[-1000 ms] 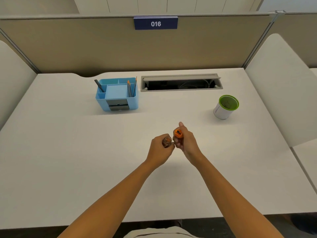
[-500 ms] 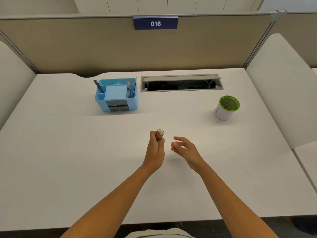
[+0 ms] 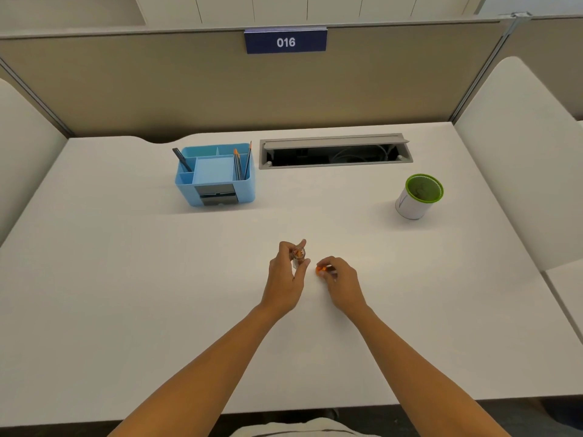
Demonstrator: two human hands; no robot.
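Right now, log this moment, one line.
left hand: holds small clear plastic container | right hand: pinches small orange plastic piece | apart

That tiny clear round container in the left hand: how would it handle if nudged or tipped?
The small clear round container is probably very light: the left hand holds it with fingertips alone. Its top looks open, with brownish bits inside, so tipping would likely spill them. Being round, it may roll if laid down.

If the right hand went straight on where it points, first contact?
Likely the small clear container in the left hand, just ahead of the right hand and its orange piece; depth unclear.
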